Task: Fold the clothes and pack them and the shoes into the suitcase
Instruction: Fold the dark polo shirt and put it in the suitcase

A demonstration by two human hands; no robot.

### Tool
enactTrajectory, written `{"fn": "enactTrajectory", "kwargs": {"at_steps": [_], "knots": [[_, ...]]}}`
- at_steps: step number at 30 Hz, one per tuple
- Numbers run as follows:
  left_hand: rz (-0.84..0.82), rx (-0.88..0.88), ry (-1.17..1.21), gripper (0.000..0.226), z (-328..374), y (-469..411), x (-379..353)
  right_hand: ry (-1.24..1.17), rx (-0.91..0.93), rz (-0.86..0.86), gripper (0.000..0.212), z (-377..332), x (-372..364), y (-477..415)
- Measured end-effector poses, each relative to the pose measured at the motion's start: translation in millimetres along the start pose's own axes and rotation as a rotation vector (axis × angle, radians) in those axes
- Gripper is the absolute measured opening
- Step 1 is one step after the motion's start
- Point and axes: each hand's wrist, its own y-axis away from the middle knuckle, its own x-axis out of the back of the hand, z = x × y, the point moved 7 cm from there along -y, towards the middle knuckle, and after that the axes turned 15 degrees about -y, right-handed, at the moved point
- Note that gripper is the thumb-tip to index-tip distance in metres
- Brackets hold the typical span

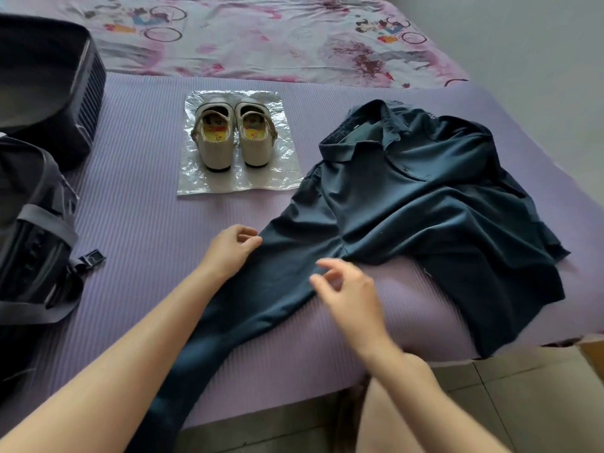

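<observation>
- The shirt (425, 204) is laid on the bed (147, 197), right of the shoes (233, 135).
- Its sleeve is pinched by the grip of the left hand (230, 248).
- The grip of the right hand (348, 291) is seen loosely open, empty.

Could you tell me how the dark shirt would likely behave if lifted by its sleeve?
Probably floppy: the dark shirt lies rumpled in soft folds. Its sleeve drapes over the bed edge, so it would likely trail and sag.

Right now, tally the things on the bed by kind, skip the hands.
shoes: 2
shirt: 1
plastic sheet under the shoes: 1
suitcase, open: 1
Total: 5
</observation>
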Motion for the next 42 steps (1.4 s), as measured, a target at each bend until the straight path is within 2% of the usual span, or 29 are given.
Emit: {"fn": "enactTrajectory", "kwargs": {"at_steps": [3, 6, 9, 11, 14, 16, 18, 21, 23, 26, 29, 32, 36, 38, 41, 42], "knots": [[0.056, -0.016, -0.029, 0.036, 19.8, -16.6, -10.1, 0.050, 0.108, 0.168, 0.031, 8.5, 53.3, -58.9], [0.054, -0.027, -0.035, 0.048, 40.7, -41.7, -24.6, 0.177, 0.158, 0.211, 0.042, 11.8, 95.9, -105.5], [0.041, 0.012, -0.141, 0.063, 58.9, -68.5, -41.1, 0.424, 0.182, 0.124, 0.057, 16.8, 109.0, -129.9], [0.059, 0.071, -0.254, 0.067, 63.3, -81.3, -47.0, 0.596, 0.195, 0.019, 0.053, 31.7, 99.2, -131.6], [0.070, 0.076, -0.218, 0.046, 65.6, -90.2, -52.0, 0.706, 0.286, -0.020, 0.046, 49.7, 89.3, -124.6], [0.114, 0.041, -0.157, 0.032, 65.7, -88.9, -46.7, 0.684, 0.323, -0.034, 0.050, 56.0, 88.3, -120.3], [0.205, 0.023, -0.063, 0.028, 62.5, -83.2, -31.9, 0.690, 0.329, -0.079, 0.051, 61.2, 86.1, -116.1], [0.322, 0.010, 0.061, 0.026, 48.5, -69.5, -6.8, 0.584, 0.406, 0.002, 0.020, 54.1, 85.0, -108.8], [0.389, -0.032, 0.120, 0.021, 42.0, -57.0, 9.1, 0.447, 0.423, 0.100, 0.007, 41.0, 81.3, -101.1], [0.493, -0.102, 0.217, 0.012, 42.4, -31.7, 40.7, 0.239, 0.443, 0.167, 0.009, 8.4, 59.7, -82.6], [0.593, -0.131, 0.326, 0.011, 29.9, -11.2, 87.1, 0.093, 0.515, 0.185, 0.012, -29.7, 28.8, -45.8], [0.673, -0.127, 0.329, 0.010, 8.5, 9.4, 137.1, 0.045, 0.624, 0.121, 0.014, -59.8, -15.2, 3.5], [0.710, -0.043, 0.235, 0.012, -28.4, 34.6, 174.8, 0.056, 0.676, -0.093, 0.018, -82.0, -93.7, 52.2], [0.633, 0.071, 0.102, 0.010, -57.7, 35.4, 176.1, 0.194, 0.643, -0.248, 0.016, -84.7, -134.8, 65.3], [0.406, 0.258, -0.211, 0.036, -94.6, 33.0, 159.0, 0.277, 0.449, -0.592, 0.016, -78.8, -173.8, 70.7], [0.357, 0.289, -0.304, 0.043, -99.3, 33.7, 152.5, 0.233, 0.408, -0.619, 0.019, -82.4, -169.7, 63.9]]}}
